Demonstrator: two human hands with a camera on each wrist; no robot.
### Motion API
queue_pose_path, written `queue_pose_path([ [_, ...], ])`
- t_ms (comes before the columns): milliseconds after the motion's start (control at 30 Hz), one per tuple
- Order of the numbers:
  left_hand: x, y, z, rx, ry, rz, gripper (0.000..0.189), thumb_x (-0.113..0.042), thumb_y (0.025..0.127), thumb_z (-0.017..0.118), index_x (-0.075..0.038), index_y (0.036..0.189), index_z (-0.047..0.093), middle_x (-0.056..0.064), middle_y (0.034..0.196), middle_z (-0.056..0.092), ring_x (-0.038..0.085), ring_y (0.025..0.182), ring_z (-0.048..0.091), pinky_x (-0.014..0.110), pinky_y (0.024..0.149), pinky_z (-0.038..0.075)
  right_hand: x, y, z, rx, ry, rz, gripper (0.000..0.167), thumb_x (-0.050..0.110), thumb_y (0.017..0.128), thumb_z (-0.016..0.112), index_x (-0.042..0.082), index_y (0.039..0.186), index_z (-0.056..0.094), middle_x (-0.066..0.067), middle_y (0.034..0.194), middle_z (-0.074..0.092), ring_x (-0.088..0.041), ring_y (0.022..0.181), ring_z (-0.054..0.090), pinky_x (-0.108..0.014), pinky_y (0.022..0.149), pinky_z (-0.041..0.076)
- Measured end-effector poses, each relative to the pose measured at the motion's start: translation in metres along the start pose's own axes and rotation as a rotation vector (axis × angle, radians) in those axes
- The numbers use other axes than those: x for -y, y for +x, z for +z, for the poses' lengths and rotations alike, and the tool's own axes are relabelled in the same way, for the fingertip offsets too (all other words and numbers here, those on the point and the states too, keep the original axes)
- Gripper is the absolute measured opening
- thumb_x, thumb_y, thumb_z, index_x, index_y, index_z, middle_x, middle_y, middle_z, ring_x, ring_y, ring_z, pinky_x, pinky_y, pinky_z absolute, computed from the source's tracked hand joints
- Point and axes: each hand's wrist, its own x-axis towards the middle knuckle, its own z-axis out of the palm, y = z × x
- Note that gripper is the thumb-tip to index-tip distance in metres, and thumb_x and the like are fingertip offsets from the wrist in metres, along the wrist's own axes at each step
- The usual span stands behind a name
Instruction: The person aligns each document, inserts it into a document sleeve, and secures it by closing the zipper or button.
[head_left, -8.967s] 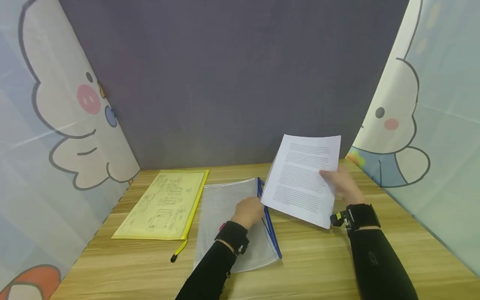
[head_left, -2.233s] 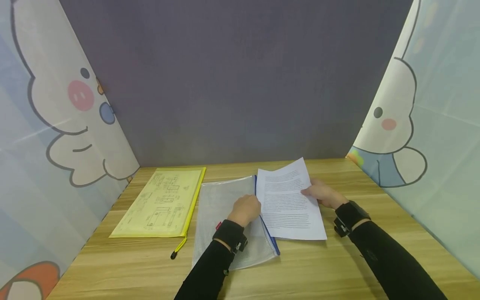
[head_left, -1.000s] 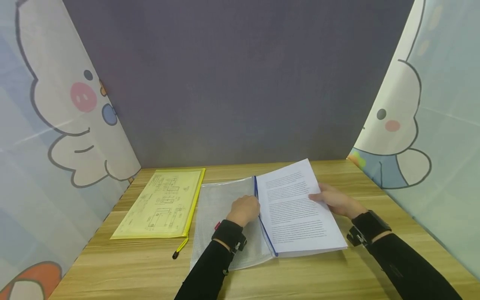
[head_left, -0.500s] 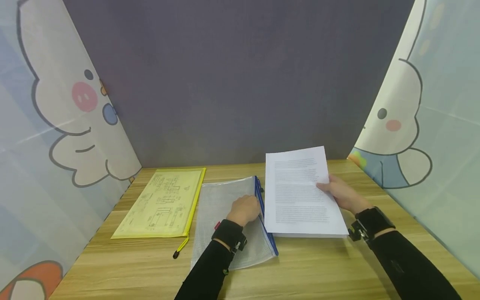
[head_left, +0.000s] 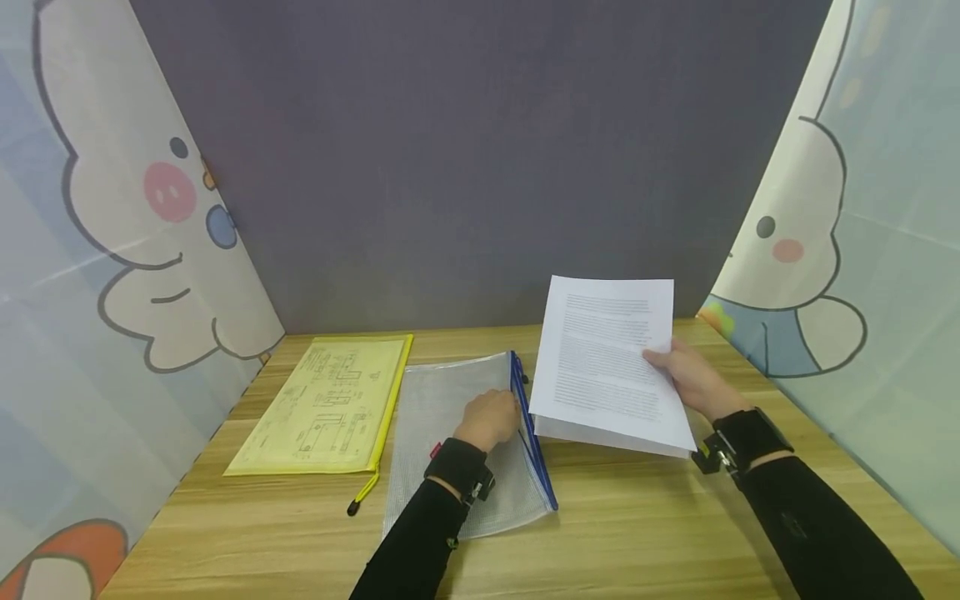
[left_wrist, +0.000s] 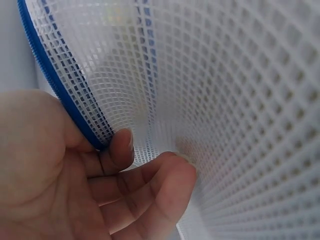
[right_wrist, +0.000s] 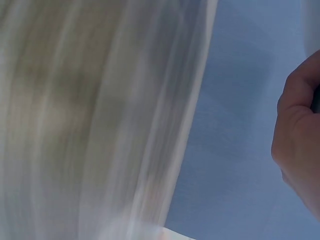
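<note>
A clear mesh zip pouch (head_left: pixel 442 392) with a blue zipper edge lies on the wooden table. My left hand (head_left: pixel 491 419) pinches its open edge; in the left wrist view, the fingers curl at the blue zipper (left_wrist: pixel 52 75) and the mesh opens out in front of them. My right hand (head_left: pixel 697 379) grips a stack of white printed sheets (head_left: pixel 607 354) by its right side, thumb on top. The stack is raised and tilted to the right of the pouch, its lower edges spread a little. In the right wrist view, that hand is at the right edge and much is blurred.
To the left lies a yellow zip pouch (head_left: pixel 322 404) with drawings showing through and a pull cord (head_left: pixel 363 496) hanging toward me. A dark grey panel (head_left: pixel 480 167) stands behind the table (head_left: pixel 637 533). Cartoon-printed cloths (head_left: pixel 900 250) close both sides.
The sheets lay against the blue edge of the mesh pouch a second ago; my right hand has since drawn them up and to the right. My left hand keeps its place.
</note>
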Motion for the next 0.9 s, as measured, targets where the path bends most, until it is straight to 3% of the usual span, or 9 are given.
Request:
queue_pose_path([
  [300,0.001,0.000,-0.001,0.016,-0.020,-0.011,0.035,-0.016,0.103,0.051,-0.010,0.069,0.059,0.004,0.065,0.053,0.019,0.057,0.052,0.031,0.050,0.043,-0.013,-0.002,0.005,0.032,-0.042,0.023,0.054,0.005,0.108,0.042,-0.015,0.152,0.020,0.001,0.104,0.069,-0.014,0.093,0.069,-0.031,0.081,0.057],
  [600,0.001,0.001,0.000,0.009,-0.041,0.000,0.037,-0.014,0.101,0.051,-0.011,0.064,0.052,0.004,0.062,0.048,0.020,0.056,0.049,0.032,0.050,0.039,-0.020,-0.005,0.021,0.113,-0.077,0.036,0.054,0.000,0.105,0.038,-0.015,0.153,0.017,-0.032,0.129,0.057,-0.025,0.099,0.069,-0.039,0.083,0.058],
  [900,-0.003,0.004,-0.001,0.031,-0.003,-0.033,0.036,-0.015,0.102,0.050,-0.009,0.067,0.056,0.006,0.066,0.053,0.022,0.060,0.052,0.034,0.053,0.043,-0.018,-0.008,0.031,0.149,-0.078,0.070,0.055,-0.001,0.105,0.041,-0.010,0.155,0.019,-0.034,0.133,0.055,-0.030,0.103,0.068,-0.041,0.084,0.058],
])
